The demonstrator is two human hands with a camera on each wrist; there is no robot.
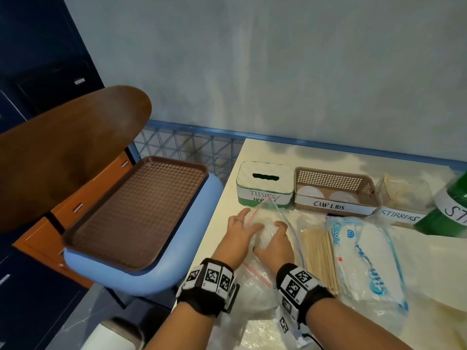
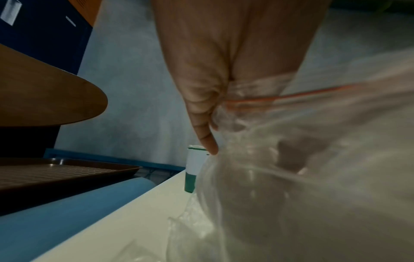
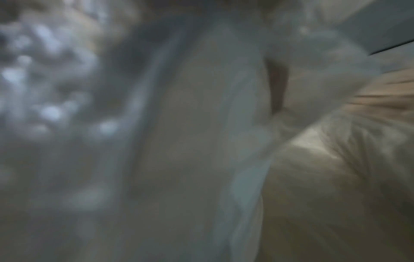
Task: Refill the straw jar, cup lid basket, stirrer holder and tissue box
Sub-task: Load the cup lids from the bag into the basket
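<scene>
Clear plastic bag (image 1: 262,233) lies on the table (image 1: 252,152) just before the tissue box (image 1: 264,184). Left hand (image 1: 238,229) pinches its red-striped mouth, probably to hold it open; right hand (image 1: 274,245) curls round the white contents, likely lids for the nearby basket (image 1: 333,190).

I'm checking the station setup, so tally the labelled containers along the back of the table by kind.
Tissue box: 1
Lid basket: 1
Stirrer holder: 1
Green jar: 1
Total: 4
</scene>
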